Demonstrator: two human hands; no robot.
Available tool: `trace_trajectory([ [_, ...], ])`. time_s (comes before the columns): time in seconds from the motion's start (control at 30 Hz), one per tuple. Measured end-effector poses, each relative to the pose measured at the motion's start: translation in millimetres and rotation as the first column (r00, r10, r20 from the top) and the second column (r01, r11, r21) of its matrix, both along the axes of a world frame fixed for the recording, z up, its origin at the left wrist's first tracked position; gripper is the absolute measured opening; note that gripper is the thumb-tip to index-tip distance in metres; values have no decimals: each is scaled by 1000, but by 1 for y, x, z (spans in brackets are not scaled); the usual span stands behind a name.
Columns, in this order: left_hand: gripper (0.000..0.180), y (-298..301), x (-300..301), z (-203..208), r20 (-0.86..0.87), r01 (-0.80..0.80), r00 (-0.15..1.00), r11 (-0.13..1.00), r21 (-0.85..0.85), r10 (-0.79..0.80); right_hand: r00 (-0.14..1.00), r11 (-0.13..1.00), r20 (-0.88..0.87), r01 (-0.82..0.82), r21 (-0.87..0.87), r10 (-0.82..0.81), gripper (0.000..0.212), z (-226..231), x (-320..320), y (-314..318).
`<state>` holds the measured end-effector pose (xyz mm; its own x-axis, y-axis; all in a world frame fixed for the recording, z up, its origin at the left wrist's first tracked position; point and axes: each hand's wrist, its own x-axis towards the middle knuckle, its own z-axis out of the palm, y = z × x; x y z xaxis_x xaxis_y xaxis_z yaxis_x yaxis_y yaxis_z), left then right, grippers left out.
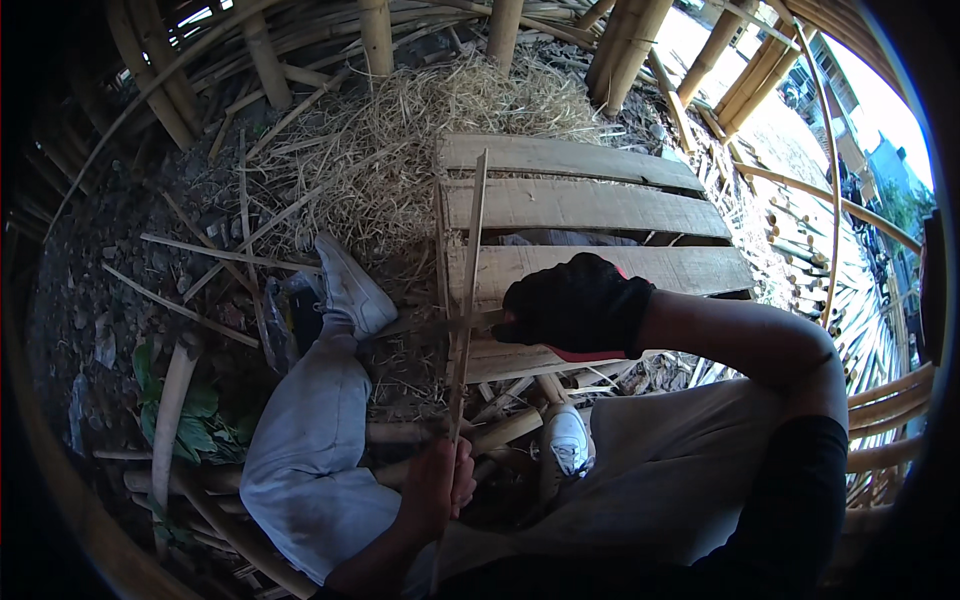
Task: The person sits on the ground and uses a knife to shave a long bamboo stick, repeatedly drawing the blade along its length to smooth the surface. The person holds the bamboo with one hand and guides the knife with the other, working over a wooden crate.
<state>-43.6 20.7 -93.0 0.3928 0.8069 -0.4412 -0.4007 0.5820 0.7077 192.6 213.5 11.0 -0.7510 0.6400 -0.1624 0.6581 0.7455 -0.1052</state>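
Note:
My bare left hand (438, 478) is closed round the lower part of a long, thin bamboo strip (473, 240), which stands nearly upright in front of me. My right hand (575, 305), in a black glove with some red on it, is closed round the handle of a knife (440, 322). Its dark blade points left and crosses the strip about halfway up, apparently touching it. Most of the handle is hidden in the glove. Beneath the right hand is a low table of wooden slats (590, 205).
Pale shavings (400, 160) lie heaped beyond and left of the slatted table. Bamboo posts (376, 40) stand along the back. My white shoes (352, 285) rest either side of the work. Cut bamboo poles (800, 240) are stacked at right, and a leafy plant (195, 420) grows at left.

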Motion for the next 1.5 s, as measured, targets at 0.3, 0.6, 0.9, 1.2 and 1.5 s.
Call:
trace_trajectory([
  [0.3, 43, -3, 3, 4, -36, -19, 999, 997, -71, 16, 993, 996, 119, -34, 79, 24, 47, 9, -15, 16],
  [0.6, 33, -5, 6, -4, -322, -23, 946, 997, 74, 45, 955, 996, 288, -57, -62, 73, 65, 16, -26, 29],
  [0.9, 28, -9, 8, -18, -444, 12, 892, 980, 199, 79, 967, 999, 250, -44, -1, 43, 62, 16, -22, 17],
  [1.2, 28, -10, 7, -20, -439, -16, 891, 977, 214, 111, 981, 982, 97, -173, 75, 165, 56, 3, -16, 23],
  [1.5, 30, -11, 6, -29, -482, 22, 870, 969, 246, 102, 954, 997, 291, -66, -43, 76, 65, 18, -34, 23],
])
